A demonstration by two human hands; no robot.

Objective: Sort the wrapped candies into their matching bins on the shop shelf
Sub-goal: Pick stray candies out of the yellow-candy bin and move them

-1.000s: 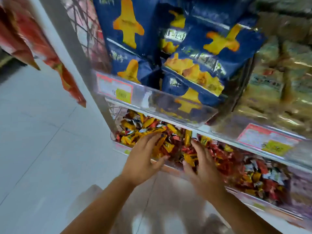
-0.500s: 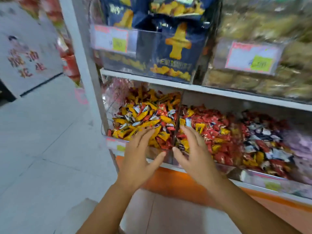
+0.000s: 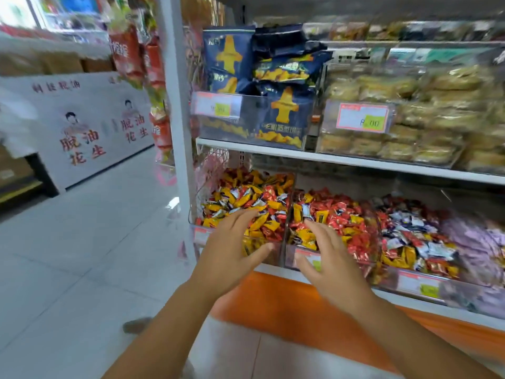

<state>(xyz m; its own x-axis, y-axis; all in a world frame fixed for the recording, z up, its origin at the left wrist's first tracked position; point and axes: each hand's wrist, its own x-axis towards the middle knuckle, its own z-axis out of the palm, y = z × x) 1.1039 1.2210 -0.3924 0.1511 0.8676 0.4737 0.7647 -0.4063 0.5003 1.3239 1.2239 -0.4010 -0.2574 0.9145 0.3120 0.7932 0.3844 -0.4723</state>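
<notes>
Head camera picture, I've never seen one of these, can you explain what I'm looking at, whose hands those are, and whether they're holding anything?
There is no machine here. A person wears a camera on their head, so this single picture looks forward and down along their own arms. The left hand and right hand reach toward a shop shelf with fingers spread, holding nothing. Clear bins hold wrapped candies: mostly yellow candies beyond the left hand, mostly red candies beyond the right, and a mixed pile further right. On the shelf above sit blue snack bags and pale packaged pastries.
</notes>
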